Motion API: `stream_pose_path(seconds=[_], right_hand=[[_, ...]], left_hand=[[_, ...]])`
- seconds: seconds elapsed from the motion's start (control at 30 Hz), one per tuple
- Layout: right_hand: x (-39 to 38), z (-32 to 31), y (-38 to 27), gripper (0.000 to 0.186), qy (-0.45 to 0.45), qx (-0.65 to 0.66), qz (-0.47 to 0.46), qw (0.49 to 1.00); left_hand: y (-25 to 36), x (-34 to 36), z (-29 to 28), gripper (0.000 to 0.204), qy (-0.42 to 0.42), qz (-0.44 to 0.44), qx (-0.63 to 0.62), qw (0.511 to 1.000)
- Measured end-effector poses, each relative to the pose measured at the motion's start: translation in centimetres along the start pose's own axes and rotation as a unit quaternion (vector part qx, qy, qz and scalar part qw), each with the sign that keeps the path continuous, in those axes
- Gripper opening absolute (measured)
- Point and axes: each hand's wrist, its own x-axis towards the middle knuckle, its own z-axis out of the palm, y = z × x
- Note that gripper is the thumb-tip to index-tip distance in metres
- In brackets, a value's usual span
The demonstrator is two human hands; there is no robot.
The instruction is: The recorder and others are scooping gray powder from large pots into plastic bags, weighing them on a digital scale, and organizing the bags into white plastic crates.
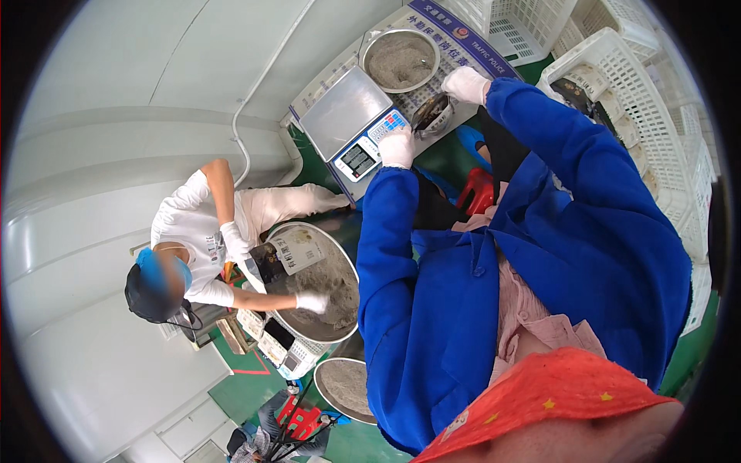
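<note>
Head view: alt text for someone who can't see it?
White-gloved left hand and right hand at a dark pouch, beside a scale and bowl of grey material. At left, a co-worker reaches into a tub; white crates at right.

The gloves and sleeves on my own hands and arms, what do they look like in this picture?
Your left hand and right hand both wear plain white gloves. Long, loose, bright blue sleeves cover both arms, creased in places, with no clear markings visible on them.
</note>
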Motion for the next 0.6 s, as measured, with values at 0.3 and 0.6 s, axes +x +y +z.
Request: stream_pose_path(seconds=[0.3,0.6], right_hand=[[2.2,-3.5,-7.0,0.017,0.062,-0.014,-0.156,0.986],[-3.2,-9.1,-3.4,0.021,0.1,0.02,-0.121,0.987]], left_hand=[[1.6,3.2,-3.6,0.019,0.008,-0.016,-0.209,0.978],[1.7,3.5,-9.3,0.008,0.088,0.073,-0.247,0.962]])
